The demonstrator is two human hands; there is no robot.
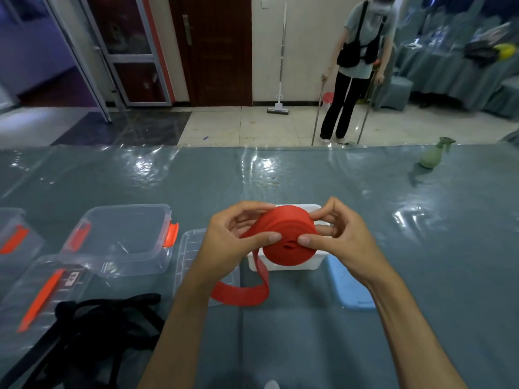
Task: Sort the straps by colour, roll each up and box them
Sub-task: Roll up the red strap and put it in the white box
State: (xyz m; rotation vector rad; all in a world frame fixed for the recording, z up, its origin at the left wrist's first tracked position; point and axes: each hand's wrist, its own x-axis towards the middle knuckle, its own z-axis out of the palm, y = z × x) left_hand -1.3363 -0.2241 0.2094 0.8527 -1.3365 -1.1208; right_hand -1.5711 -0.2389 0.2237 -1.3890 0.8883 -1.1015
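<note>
Both hands hold a thick roll of red strap [286, 237] above a white box [292, 263] on the desk [421, 248]. The left hand [233, 240] pinches the roll's near face with thumb and curled fingers [261, 210]; the right hand [342, 234] grips the other side likewise. A loose red tail hangs down and curls on the desk. Black straps [106, 327] lie heaped at lower left beside clear boxes with orange clasps [123, 237]. A small label on one clear lid [56, 287] is too blurred to read.
</note>
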